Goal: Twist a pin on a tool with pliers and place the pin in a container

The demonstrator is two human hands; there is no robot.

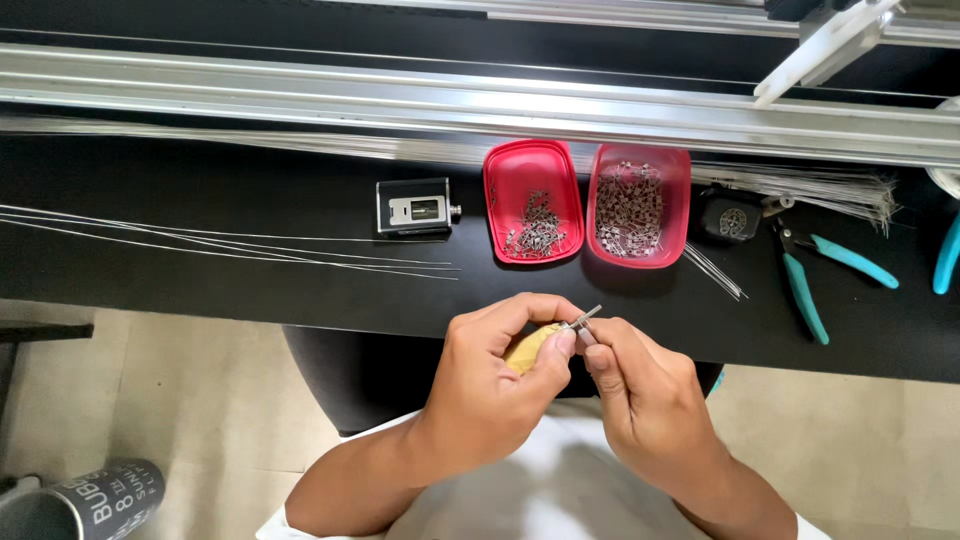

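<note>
Left hand pinched a yellowish piece closed-grip near the desk edge, right hand pinching a small metal pin touching it, long axis slanting far-right, toward the red trays.

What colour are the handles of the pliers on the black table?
The handles of the pliers are teal, a blue-green; the head view shows them at the right.
</note>
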